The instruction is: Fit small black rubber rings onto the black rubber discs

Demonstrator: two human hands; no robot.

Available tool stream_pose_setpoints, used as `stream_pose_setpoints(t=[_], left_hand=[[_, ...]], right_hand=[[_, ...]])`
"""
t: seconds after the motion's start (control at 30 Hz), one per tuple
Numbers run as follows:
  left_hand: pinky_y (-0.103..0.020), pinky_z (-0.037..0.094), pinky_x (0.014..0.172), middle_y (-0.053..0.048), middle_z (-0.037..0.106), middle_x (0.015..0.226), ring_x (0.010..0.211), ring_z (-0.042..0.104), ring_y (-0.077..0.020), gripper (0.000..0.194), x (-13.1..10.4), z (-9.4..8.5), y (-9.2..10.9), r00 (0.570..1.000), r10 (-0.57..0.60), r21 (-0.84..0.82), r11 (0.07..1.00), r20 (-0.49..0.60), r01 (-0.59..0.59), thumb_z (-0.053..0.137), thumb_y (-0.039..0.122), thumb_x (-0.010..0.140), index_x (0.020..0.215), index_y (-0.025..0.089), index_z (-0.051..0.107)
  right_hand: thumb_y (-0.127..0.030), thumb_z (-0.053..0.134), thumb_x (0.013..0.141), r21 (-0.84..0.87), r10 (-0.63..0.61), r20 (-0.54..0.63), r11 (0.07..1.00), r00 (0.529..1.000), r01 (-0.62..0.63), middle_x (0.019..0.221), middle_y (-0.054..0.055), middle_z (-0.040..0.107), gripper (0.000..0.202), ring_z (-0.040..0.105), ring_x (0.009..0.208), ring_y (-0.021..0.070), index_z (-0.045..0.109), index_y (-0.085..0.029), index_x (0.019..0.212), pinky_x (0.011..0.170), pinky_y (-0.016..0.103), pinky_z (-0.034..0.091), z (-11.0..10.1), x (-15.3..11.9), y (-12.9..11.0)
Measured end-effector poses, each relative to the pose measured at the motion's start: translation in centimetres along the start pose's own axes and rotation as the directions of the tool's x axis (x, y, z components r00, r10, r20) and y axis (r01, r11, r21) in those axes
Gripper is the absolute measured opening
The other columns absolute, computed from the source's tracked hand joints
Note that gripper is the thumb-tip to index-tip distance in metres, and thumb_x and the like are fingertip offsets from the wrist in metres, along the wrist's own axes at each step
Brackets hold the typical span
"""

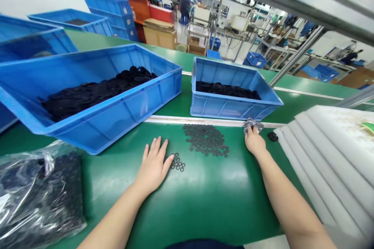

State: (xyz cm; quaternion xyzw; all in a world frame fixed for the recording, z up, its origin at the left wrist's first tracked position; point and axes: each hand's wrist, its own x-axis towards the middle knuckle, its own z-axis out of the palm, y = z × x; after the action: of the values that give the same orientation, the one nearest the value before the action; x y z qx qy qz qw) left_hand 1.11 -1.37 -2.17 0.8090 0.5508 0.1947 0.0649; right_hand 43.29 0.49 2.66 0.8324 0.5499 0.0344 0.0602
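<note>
My left hand [153, 165] lies flat on the green table [210, 206], fingers spread, its thumb beside a small group of dark rings [178, 162]. Farther back, a larger spread of dark rings [206, 139] covers the tabletop between my two hands. My right hand [254, 140] reaches to a small clear plastic bag [253, 124] in front of the right blue bin, its fingers closed on the bag. What the bag contains is too small to make out. Just right of that hand sits a small black round part [272, 136].
Two blue bins, a large left one [117, 113] and a smaller right one [233, 105], hold black flat pieces. A clear bag of dark parts [41, 194] lies at left. White foam sheets [327, 163] are stacked at right. A metal bar [292, 0] crosses overhead.
</note>
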Motion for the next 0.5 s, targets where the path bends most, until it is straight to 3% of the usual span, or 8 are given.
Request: stream_pose_setpoints(t=[0.23, 0.5], left_hand=[[-0.06, 0.028, 0.116, -0.024, 0.035, 0.155, 0.146, 0.028, -0.0348, 0.06, -0.2, -0.1, 0.2, 1.0, 0.01, 0.031, 0.999, -0.028, -0.009, 0.038, 0.045, 0.097, 0.145, 0.009, 0.044], [-0.058, 0.021, 0.12, -0.025, 0.025, 0.159, 0.15, 0.016, -0.0341, 0.068, -0.3, -1.5, 1.1, 0.994, -0.053, 0.001, 0.999, 0.095, 0.053, 0.036, 0.053, 0.098, 0.148, 0.008, 0.038]], right_hand=[[-0.04, 0.028, 0.101, 0.04, 0.029, -0.093, 0.999, 0.995, -0.025, 0.126, 0.022, 0.053, 0.05, 0.069, 0.086, 0.0279, 0.051, -0.017, 0.138, 0.071, 0.041, 0.053, 0.8, -0.2, 0.5], [-0.053, 0.026, 0.098, 0.204, 0.062, -0.17, 0.979, 0.983, -0.026, 0.118, 0.023, 0.06, 0.051, 0.068, 0.079, 0.0297, 0.066, -0.027, 0.114, 0.062, 0.044, 0.043, 4.0, 0.3, 2.4]])
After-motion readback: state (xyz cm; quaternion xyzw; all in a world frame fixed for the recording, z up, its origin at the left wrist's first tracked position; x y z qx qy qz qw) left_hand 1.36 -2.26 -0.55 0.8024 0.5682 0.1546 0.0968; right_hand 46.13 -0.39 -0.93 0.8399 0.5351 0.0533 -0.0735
